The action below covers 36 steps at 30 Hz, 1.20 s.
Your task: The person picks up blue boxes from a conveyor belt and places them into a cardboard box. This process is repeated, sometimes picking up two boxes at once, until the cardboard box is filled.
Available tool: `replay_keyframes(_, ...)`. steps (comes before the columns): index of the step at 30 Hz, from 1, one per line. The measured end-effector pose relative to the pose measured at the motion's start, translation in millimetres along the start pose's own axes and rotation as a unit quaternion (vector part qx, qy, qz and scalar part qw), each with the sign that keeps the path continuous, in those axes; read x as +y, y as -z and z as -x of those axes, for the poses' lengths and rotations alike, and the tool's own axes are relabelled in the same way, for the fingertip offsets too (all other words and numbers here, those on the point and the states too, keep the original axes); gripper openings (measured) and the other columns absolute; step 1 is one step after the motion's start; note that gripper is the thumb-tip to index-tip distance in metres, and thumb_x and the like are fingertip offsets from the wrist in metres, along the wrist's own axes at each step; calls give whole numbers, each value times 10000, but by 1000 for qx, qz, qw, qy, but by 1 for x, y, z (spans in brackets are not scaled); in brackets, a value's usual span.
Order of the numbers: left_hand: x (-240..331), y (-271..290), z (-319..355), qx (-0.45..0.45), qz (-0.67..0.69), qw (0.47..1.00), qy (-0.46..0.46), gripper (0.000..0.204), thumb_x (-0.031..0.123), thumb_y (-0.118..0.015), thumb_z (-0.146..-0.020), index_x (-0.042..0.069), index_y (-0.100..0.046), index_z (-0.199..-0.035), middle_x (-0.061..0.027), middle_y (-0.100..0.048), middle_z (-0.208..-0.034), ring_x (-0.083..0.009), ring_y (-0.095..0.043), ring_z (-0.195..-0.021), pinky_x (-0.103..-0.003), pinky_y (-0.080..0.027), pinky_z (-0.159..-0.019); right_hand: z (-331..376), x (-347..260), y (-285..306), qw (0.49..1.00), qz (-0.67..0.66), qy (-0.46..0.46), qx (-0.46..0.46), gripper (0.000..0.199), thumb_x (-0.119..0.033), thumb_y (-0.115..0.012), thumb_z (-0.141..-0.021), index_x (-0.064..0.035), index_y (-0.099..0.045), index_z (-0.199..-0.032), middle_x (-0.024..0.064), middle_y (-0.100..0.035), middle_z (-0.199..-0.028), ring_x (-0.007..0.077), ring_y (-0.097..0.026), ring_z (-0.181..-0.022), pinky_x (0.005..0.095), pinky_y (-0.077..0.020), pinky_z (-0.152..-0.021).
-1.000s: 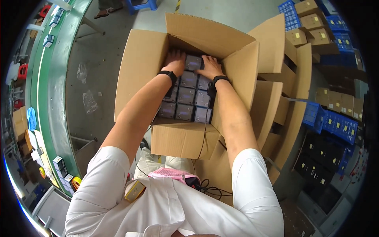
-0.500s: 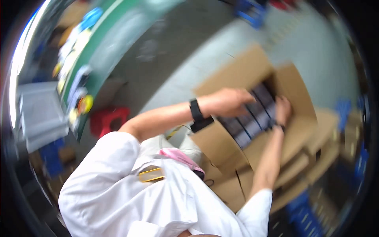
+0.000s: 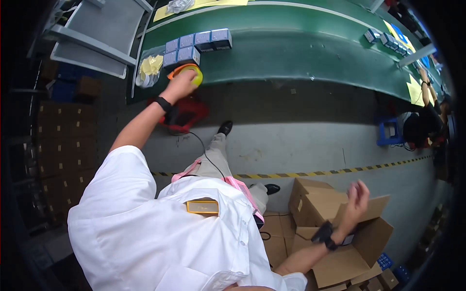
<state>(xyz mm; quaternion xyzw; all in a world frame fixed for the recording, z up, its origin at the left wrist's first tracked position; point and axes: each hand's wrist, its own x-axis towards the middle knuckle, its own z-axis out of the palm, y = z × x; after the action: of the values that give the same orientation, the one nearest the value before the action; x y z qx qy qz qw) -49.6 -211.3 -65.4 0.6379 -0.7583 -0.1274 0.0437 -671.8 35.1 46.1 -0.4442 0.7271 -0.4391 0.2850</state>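
Note:
At the left end of the green workbench (image 3: pixel 272 60), my left hand (image 3: pixel 180 86) is closed around an orange and yellow tape roll (image 3: pixel 198 77). Small blue-and-white boxes (image 3: pixel 183 56) stand in two rows just beyond that hand. My right hand (image 3: pixel 357 203) hangs above an open cardboard box (image 3: pixel 337 266) at the lower right. Its fingers are loosely bent and apart, somewhat blurred, with nothing visible in them. The forearm and raised flaps hide most of the box's inside. A black band (image 3: pixel 164 104) circles my left wrist.
A bag of yellow paper pieces (image 3: pixel 149 68) lies near the bench's left end. Beneath the bench is a red stool (image 3: pixel 191 114). Another cardboard box (image 3: pixel 315 201) adjoins the open one. Stacked cartons (image 3: pixel 65 140) stand at left. At far right a person (image 3: pixel 427 121) works near a blue stool (image 3: pixel 390 131).
My view has swung toward the bench. Both hands have come out of the open cardboard box. My left hand has reached the bench and taken hold of the tape roll.

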Motion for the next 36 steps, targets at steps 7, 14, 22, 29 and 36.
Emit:
replay_keyframes(7,-177,40,-54,90,-25,995,41,594,181,-736,-808,50,-534,-1351,-196,-585,-1288,-381,-579,-1195,-425,-494,-1003,-91,-95,-355,909,122,273,-290,408,-105,-754,-810,-60,-631,-1197,147,-664,-1147,334,-630,-1088,419,-517,-917)
replay_keyframes(14,-221,29,-81,84,5,996,41,748,262,-797,-774,72,-479,-1424,-208,-446,-1465,-410,-447,-1346,-443,-431,-1092,-186,-153,-552,836,310,360,-274,754,-232,-877,-684,-176,-518,-1345,111,-539,-1327,357,-504,-1281,616,-457,-964)
replay_keyframes(22,-188,52,-174,-23,-46,997,61,809,368,-810,-789,140,-462,-1483,-199,-394,-1535,-406,-390,-1416,-522,-356,-1147,-240,-177,-639,738,461,393,-298,1010,-320,-915,-662,-239,-372,-1511,123,-425,-1500,367,-400,-1411,689,-426,-983)
replay_keyframes(29,-195,48,-192,-101,-74,992,-16,831,393,-805,-785,159,-452,-1499,-176,-472,-1493,-359,-391,-1430,-583,-219,-1201,-251,-170,-661,753,413,371,-354,997,-293,-907,-671,-225,-371,-1510,134,-485,-1441,367,-453,-1360,591,-504,-968)
replay_keyframes(36,-199,50,-215,-129,-30,987,-93,796,320,-804,-789,145,-460,-1485,-168,-548,-1415,-341,-471,-1368,-541,-195,-1224,-250,-164,-668,775,387,369,-336,853,-238,-879,-686,-209,-458,-1428,116,-556,-1286,352,-530,-1247,530,-544,-914)
